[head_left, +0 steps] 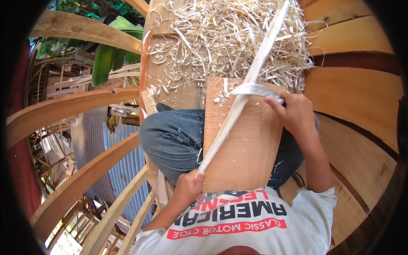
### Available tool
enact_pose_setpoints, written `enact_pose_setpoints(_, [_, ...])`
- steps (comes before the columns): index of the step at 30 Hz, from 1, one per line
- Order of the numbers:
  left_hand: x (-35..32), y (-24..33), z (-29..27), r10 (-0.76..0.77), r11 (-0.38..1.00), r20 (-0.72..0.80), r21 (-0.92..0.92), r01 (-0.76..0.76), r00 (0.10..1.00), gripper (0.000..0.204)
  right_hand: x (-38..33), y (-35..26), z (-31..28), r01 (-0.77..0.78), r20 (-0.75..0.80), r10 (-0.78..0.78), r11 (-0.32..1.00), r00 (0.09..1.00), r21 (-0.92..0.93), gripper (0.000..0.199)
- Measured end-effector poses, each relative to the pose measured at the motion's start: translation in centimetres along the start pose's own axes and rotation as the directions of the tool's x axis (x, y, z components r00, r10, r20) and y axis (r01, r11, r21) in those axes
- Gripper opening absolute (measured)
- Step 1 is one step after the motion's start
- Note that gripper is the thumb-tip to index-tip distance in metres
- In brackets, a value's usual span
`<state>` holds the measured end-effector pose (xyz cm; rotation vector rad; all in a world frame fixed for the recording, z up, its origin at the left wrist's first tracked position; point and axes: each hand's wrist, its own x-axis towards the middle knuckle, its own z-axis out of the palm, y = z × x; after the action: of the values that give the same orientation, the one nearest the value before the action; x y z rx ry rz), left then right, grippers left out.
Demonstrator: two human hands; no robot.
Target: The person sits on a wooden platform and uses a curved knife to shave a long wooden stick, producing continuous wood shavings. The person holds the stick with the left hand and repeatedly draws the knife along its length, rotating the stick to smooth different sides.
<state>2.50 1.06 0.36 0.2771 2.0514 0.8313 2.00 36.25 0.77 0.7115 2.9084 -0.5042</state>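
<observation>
Pale bare wood in the stick (233,115), laid slantwise over the reddish-brown board (246,153) on the lap. Runs lengthwise from just left of the board's near left corner to well beyond the board's far edge, leaning rightward with distance. Clamped at its near end, beside that corner, by the left grip (190,187), with fingers wrapped round the wood. Held just off the board's right edge, toward the far corner, by the right grip (294,111): a curved metal blade (257,89), with fingers closed round its end and any handle hidden inside. Crosses over the stick above the far part of the board, nearly square to the long axis; cannot tell whether biting in or only resting. Hinges, most likely, on that crossing angle: left grip nearer, directly on the wood; right grip apart from it, to the right, reaching it only through the blade. Beyond the board's far edge, heaped on planks (191,95), curly pale shavings (238,38); to the board's left, a denim-clad leg (174,136).
</observation>
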Motion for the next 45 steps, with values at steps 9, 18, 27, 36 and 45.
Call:
enact_pose_setpoints(9, [-0.1, 1.4, 0.0, -0.054, 0.998, -0.023, -0.035, 0.053, 0.998, 0.032, 4.0, 0.6, -0.5, -0.012, 0.034, 0.018, 0.985, 0.999, -0.170, 0.075])
enact_pose_setpoints(18, [-0.1, 1.2, 0.2, -0.047, 0.999, -0.059, 0.008, 0.048, 0.997, 0.033, 9.4, 5.0, -2.5, -0.222, -0.084, 0.207, 0.945, 0.975, -0.239, 0.081])
enact_pose_setpoints(27, [0.0, 1.0, 0.4, -0.066, 0.997, -0.071, -0.034, 0.064, 0.995, 0.032, 3.9, 0.3, -1.6, -0.059, 0.034, 0.064, 0.990, 0.997, -0.127, 0.073])
enact_pose_setpoints(36, [-0.1, 0.7, 0.7, -0.018, 1.000, -0.093, 0.014, 0.019, 0.996, 0.033, 4.2, 0.8, 0.2, -0.001, 0.006, 0.002, 0.967, 1.000, -0.254, 0.074])
enact_pose_setpoints(45, [-0.1, 0.9, 0.5, -0.022, 0.999, -0.076, 0.033, 0.024, 0.997, 0.035, 11.3, 5.1, -1.6, -0.168, -0.101, 0.142, 0.931, 0.985, -0.325, 0.086])
